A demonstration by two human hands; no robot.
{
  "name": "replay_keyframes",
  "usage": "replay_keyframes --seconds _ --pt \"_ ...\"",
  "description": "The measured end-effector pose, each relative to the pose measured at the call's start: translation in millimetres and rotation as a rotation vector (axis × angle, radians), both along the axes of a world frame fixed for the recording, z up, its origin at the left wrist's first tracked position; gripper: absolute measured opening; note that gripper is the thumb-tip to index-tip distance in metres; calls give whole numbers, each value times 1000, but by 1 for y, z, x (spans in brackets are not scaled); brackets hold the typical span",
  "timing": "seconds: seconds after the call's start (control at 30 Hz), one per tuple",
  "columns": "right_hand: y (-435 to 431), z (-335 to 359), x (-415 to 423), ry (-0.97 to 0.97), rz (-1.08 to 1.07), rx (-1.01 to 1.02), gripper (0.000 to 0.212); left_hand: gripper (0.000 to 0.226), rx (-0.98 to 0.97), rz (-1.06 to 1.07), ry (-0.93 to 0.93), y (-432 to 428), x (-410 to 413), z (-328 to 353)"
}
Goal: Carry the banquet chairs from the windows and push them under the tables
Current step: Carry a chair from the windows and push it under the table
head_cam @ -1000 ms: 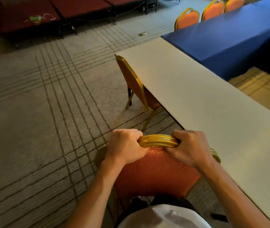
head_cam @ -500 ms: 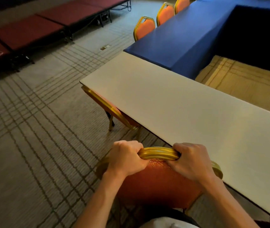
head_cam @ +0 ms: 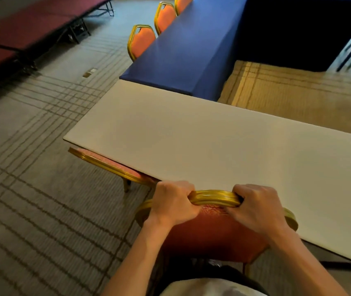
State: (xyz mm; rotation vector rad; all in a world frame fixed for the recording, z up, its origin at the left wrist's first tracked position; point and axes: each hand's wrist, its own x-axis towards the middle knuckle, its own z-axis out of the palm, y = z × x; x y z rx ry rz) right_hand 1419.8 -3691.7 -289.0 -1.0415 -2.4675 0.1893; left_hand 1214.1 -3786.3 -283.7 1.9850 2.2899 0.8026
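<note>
The fingers (head_cam: pixel 179 189) of both hands are clenching round the gold top rail (head_cam: pixel 214 197) of the banquet chair (head_cam: pixel 210 233). The left hand (head_cam: pixel 171 202) is gripping left of the rail's middle and the right hand (head_cam: pixel 255 207) right of it, with a short bare stretch of rail between them. The chair is standing at the near long edge of the white table (head_cam: pixel 213 146), with its red backrest facing the person. Its seat is lying ahead of the hands, hidden and judged to be under the top. The rail's long axis is running roughly parallel to that edge, so any remaining push is judged to be pointing straight away from the body, square to the edge. The right hand is appearing closer to the edge than the left, so the chair is possibly sitting slightly skewed. A neighbouring chair (head_cam: pixel 110 163) is sitting tucked under the same edge, toward the table's left corner and just beside the held one.
</note>
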Motion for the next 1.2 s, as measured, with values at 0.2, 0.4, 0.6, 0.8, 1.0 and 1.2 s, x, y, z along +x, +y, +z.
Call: replay_keyframes --seconds 0.2,0.4,0.6,0.8,1.0,1.2 --pt "-3 -14 -26 -39 -150 26 40 31 -36 -175 -50 30 -39 -18" --pt "-4 -15 -39 -2 -276 23 37 30 -34 -302 -33 57 -55 -23" --pt "9 -16 -43 15 -330 3 37 33 -85 -348 -5 83 -62 -23" --pt "19 -24 -46 7 -375 16 42 33 -92 -378 -7 101 -66 -28" --pt "38 -27 -50 16 -392 16 41 31 -68 -413 2 128 -72 -27" --pt "52 -35 -58 4 -377 26 37 30 -82 -413 -7 139 -80 -32"
